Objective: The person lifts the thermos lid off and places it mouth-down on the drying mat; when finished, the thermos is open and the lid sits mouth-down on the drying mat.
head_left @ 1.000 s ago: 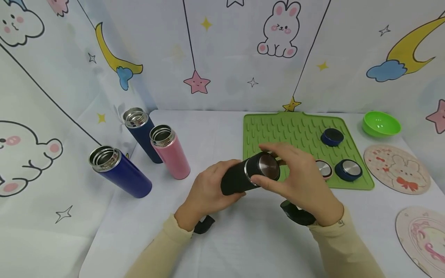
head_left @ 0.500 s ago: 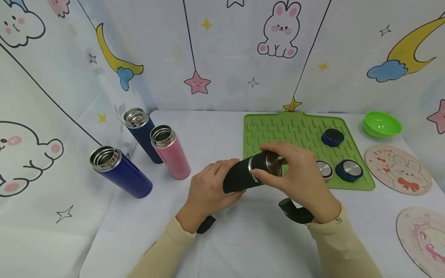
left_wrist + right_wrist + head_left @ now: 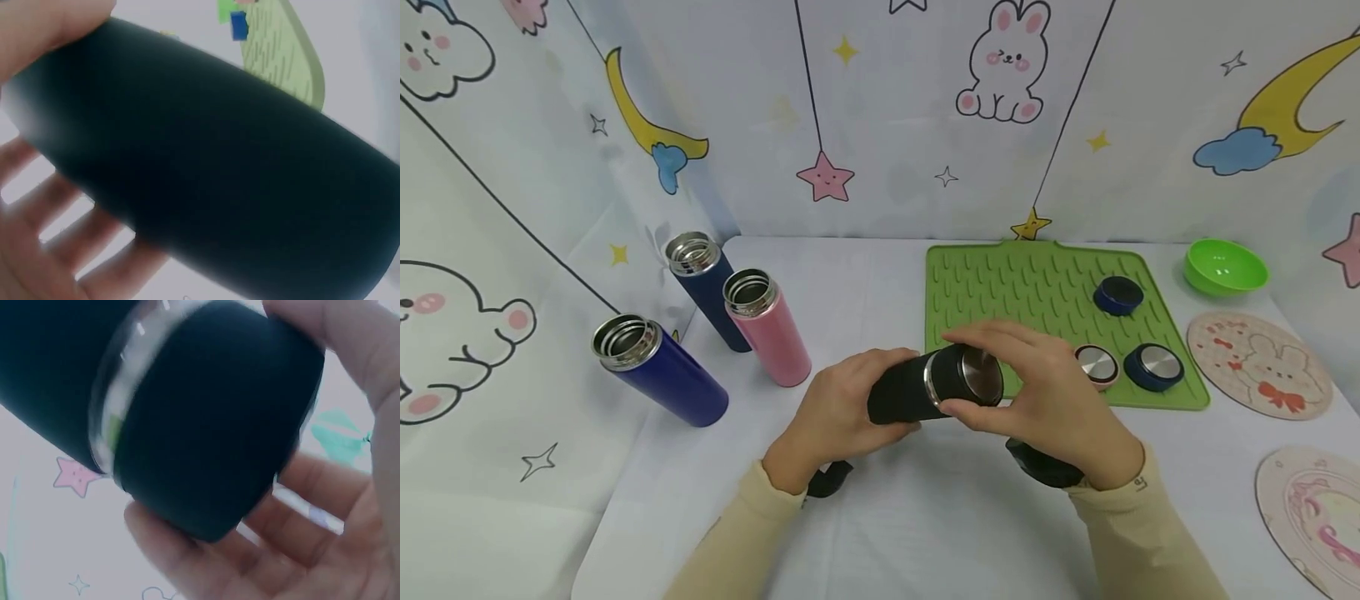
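A black thermos bottle lies tilted in midair above the table's middle, its lidded end to the right. My left hand grips its body from the left. On the right end sits a black lid with a silver top, and my right hand holds it between thumb and fingers. A shiny silver band shows between body and lid in the right wrist view. Across the left wrist view the dark body fills most of the picture, hiding parts of the left fingers.
At left stand lidless bottles: bright blue, dark blue and pink. A green mat carries a blue lid, a pink-rimmed lid and a navy lid. A green bowl and round placemats lie farther right.
The bottle shifts slightly right, then back left and a little lower, with both hands. My right hand's grip on the lid turns, and the lid's silver top faces the head camera more again.
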Action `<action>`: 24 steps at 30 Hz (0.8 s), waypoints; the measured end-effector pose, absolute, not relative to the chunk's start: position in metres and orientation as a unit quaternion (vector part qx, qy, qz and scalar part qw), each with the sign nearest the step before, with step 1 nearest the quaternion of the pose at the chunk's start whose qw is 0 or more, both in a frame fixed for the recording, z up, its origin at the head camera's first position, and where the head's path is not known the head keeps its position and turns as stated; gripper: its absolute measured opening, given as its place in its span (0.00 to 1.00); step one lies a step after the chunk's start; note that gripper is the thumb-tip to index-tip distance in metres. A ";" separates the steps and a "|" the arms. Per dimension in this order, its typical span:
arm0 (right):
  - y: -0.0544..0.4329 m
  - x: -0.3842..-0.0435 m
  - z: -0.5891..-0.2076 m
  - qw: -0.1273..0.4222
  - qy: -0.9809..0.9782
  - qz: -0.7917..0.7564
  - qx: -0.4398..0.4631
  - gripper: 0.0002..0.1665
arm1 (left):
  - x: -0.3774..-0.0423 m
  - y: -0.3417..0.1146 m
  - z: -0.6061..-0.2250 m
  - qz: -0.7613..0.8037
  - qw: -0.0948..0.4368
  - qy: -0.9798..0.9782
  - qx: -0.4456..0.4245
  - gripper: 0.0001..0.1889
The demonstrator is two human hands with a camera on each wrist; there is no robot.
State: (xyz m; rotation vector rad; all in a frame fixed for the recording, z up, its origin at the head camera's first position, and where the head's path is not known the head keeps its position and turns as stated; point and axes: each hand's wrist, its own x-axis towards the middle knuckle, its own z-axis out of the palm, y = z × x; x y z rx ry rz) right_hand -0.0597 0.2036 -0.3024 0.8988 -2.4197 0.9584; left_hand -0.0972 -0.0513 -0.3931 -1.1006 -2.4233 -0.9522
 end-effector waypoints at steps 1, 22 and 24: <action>0.203 -0.060 -0.303 0.197 -0.867 0.340 0.307 0.38 | -0.097 -0.050 -0.394 -0.333 0.168 -0.848 -0.378 0.42; 0.196 -0.068 -0.306 0.154 -0.917 0.348 0.119 0.31 | -0.092 -0.028 -0.407 -0.227 0.326 -0.875 -0.275 0.38; 0.197 -0.068 -0.306 0.153 -0.914 0.351 0.131 0.32 | -0.092 -0.028 -0.408 -0.241 0.310 -0.877 -0.278 0.38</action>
